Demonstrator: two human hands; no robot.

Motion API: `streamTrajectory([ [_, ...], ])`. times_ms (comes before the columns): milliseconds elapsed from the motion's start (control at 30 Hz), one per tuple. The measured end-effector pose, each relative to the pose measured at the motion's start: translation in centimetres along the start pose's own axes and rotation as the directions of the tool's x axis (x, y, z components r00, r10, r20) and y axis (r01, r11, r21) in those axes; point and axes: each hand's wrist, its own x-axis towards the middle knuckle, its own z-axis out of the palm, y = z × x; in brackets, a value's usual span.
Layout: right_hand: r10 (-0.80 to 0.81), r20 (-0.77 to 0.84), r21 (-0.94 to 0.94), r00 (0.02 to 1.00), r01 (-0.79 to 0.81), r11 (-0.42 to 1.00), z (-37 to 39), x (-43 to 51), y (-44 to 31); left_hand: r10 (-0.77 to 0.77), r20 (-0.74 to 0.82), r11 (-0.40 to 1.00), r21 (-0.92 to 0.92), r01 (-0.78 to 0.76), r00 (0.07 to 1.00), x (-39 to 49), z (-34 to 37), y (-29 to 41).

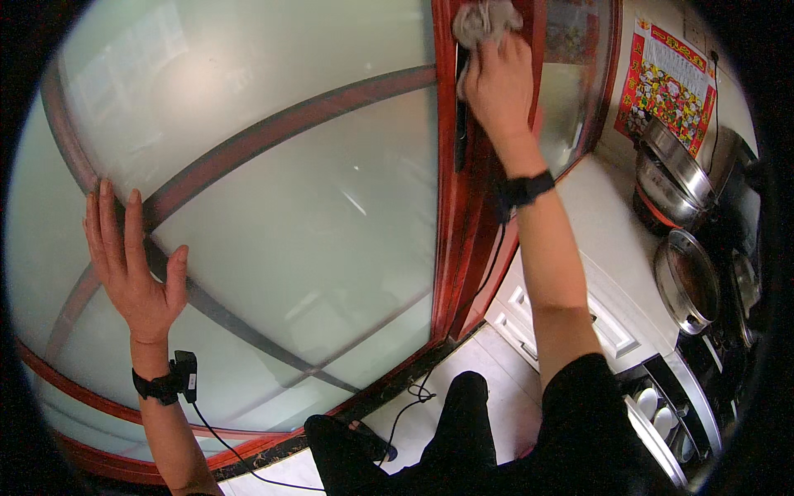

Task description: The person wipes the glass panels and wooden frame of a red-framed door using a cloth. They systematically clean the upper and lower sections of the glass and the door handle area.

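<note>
A grey cloth (485, 23) is bunched in my right hand (501, 80), pressed against the red wooden frame (443, 260) of a frosted glass door (298, 204). Below that hand, a dark recessed door handle (460, 139) is partly covered by the fingers and cloth. My left hand (133, 273) lies spread on the door, fingers apart, over the spot where several dark red bars (298, 124) cross. Nothing is held in it. Each wrist wears a black strap, and a cable runs from each.
On the right, a pale countertop (595, 204) carries stacked steel pots (673, 180) and a steel pan (685, 282). White cabinets (611, 328) and an open drawer with dishes (657, 412) stand below. A red poster (670, 87) bears writing. A loose cable (422, 392) hangs above the tiled floor (496, 366).
</note>
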Motion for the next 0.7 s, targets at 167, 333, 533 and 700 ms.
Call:
streamTrajectory([
  [167, 0.145, 0.317, 0.046, 0.937, -0.168, 0.985, -4.2, -11.8, -2.4, -0.001, 0.003, 1.0, -0.014, 0.001, 1.0, 0.2, -0.1, 0.4],
  [333, 0.204, 0.413, 0.131, 0.888, -0.279, 0.951, -8.4, -21.9, -5.8, -0.046, 0.011, 0.995, -0.083, 0.046, 0.999, 0.3, -0.2, 0.8],
  [533, 0.262, 0.417, 0.056, 0.87, -0.312, 0.948, -8.1, -20.2, -5.9, -0.051, -0.002, 0.993, -0.104, 0.05, 0.999, -0.1, 0.1, 1.0],
  [700, 0.169, 0.202, 0.04, 0.965, -0.181, 0.983, -3.6, -7.4, -2.6, -0.049, 0.01, 0.995, -0.087, 0.05, 0.999, -0.1, 0.2, 1.1],
])
